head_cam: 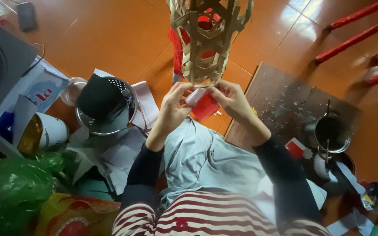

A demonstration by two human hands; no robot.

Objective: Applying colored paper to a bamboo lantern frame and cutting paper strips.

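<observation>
From the head camera, the left hand (173,107) and right hand (232,101) both pinch a red and white paper piece (203,104), each grip closed on it, just beneath the woven bamboo lantern frame (207,39). A metal colander (106,107) sits left on the orange floor (110,35).

We hold both hands raised in front of us, close together, forearms converging from dark sleeves pushed up past the wrists. Our left hand (173,105) curls its fingers inward, thumb up. Our right hand (232,101) mirrors it (fingertips nearly meeting the left's), pinching lightly.
</observation>
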